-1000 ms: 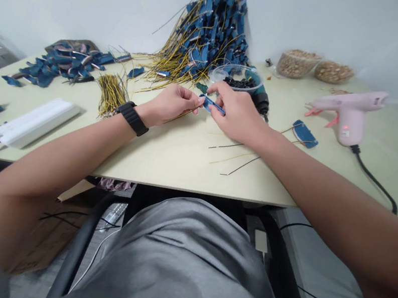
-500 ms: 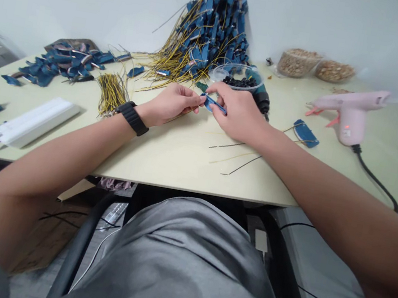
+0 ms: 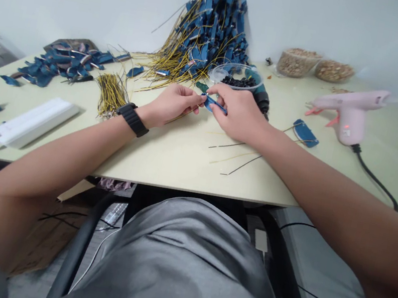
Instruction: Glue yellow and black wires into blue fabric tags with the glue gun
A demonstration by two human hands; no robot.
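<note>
Blue piece (image 3: pixel 217 104) — left hand (image 3: pixel 171 104), right hand (image 3: pixel 238 114) pinch it.

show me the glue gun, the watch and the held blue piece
glue gun (image 3: pixel 349 126), head view, on the pink handle
watch (image 3: pixel 132 118), head view, on the black strap
blue piece (image 3: pixel 217 105), head view, on its visible middle

Table (image 3: pixel 181 166): glue gun (image 3: pixel 345 115), loose wires (image 3: pixel 235 161)

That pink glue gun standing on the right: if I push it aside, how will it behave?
The pink glue gun stands on its handle with a long barrel above, so it probably tips rather than slides. Its black cable trails off the table edge and would likely tug it back. It looks rigid plastic, probably light.
</note>
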